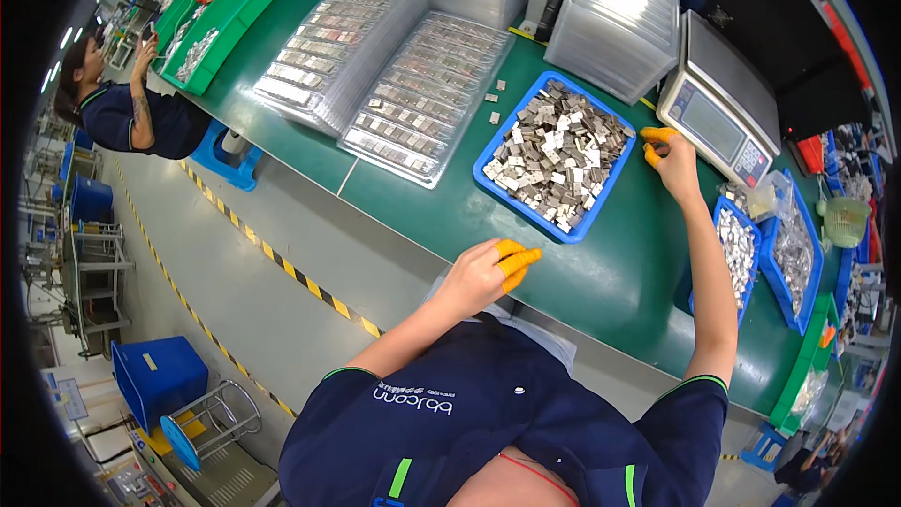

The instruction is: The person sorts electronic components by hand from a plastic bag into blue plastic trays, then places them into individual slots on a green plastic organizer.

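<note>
A blue tray [481, 169] heaped with small grey and white metal parts [563, 150] lies on the green table in front of me. My left hand [483, 274] hovers by the table's near edge, left of the tray's front corner, with yellow covers on some fingers. Its covered fingers are partly stretched and apart, and I see nothing in them. Beyond the tray's right side is my right hand [674, 164], also with yellow finger covers. Thumb and forefinger there stand slightly apart with nothing visible between them, close to the scale [718, 122]. A few loose parts [495, 117] lie left of the tray.
Clear plastic trays holding rows of parts [427, 84] stand at the left, one stack [338, 47] higher. Stacked clear trays [615, 23] rise behind the blue tray. More blue bins [793, 253] sit at the right. Another person [131, 113] is at the far left, beside green bins [235, 23].
</note>
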Motion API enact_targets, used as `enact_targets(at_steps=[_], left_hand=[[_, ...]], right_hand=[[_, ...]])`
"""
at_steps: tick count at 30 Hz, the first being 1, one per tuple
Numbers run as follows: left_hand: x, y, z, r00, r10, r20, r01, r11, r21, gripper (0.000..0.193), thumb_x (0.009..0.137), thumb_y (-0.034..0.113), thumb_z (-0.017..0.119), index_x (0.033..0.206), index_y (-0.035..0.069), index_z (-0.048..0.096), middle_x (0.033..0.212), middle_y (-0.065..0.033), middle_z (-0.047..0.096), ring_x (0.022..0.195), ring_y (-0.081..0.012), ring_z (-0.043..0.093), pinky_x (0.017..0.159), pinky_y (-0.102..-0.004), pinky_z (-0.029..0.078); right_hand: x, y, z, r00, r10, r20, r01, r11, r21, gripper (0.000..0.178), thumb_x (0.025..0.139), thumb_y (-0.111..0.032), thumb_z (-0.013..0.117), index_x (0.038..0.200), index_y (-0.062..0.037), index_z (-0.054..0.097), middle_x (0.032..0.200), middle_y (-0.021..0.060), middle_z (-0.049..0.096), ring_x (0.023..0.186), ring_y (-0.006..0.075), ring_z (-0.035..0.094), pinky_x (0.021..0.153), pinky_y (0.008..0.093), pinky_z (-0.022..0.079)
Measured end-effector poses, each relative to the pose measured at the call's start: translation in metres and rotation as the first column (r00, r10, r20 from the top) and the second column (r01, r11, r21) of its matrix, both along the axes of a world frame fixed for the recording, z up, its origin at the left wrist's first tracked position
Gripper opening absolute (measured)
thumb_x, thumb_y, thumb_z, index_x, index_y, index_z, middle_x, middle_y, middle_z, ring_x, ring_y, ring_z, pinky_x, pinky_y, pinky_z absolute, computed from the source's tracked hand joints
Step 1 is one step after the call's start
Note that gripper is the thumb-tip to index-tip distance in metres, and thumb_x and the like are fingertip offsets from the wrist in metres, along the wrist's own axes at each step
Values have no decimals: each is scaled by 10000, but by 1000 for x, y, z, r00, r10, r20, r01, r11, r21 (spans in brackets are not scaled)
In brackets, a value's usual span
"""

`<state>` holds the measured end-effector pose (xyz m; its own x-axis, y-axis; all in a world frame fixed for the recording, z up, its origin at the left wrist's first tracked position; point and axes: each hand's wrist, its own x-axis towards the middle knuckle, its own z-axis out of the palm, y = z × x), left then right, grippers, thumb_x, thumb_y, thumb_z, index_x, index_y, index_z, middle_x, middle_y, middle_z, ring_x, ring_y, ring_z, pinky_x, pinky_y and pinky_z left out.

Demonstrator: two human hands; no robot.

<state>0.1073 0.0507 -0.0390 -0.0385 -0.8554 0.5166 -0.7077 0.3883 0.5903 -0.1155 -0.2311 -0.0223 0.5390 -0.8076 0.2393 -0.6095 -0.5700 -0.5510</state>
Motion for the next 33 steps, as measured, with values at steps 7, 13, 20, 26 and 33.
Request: enact_targets(at_steps=[7,13,20,26,33], left_hand=[[0,-24,9,979,113,-169,-136,981,-136,304,672,4,681,969,59,653,877,-63,614,802,-225,597,660,-304,510],[8,-64,31,950,54,-308,-102,984,-143,277,719,2,657,987,72,654,1034,-90,617,1080,-283,529,889,-366,436],[68,-49,26,774,586,-240,-623,773,-121,270,739,5,622,992,96,648,1120,-82,570,1142,-293,448,957,-395,347],[132,-31,10,572,813,-110,-820,572,-38,303,758,45,608,1057,94,610,1117,-81,563,1080,-288,468,990,-417,299],[163,-48,21,527,845,-89,-846,532,39,268,761,66,625,1028,56,611,966,-88,625,870,-256,572,793,-334,446]], right_hand=[[34,54,41,932,-2,361,-67,982,178,244,757,-30,653,1000,-48,646,969,58,639,882,121,588,752,249,472],[93,67,59,952,209,223,-225,973,49,245,765,-181,662,971,-48,654,1024,112,630,998,249,569,884,336,419],[180,51,49,912,410,-17,-409,902,-138,465,652,-325,733,993,-30,622,1056,138,603,974,309,553,855,377,430],[216,30,40,873,384,-302,-409,912,-21,498,520,-314,797,909,-38,653,984,124,622,931,291,580,811,369,455],[228,30,34,881,372,-294,-349,928,128,411,544,-180,784,889,-7,644,996,141,603,953,317,554,833,365,441]])
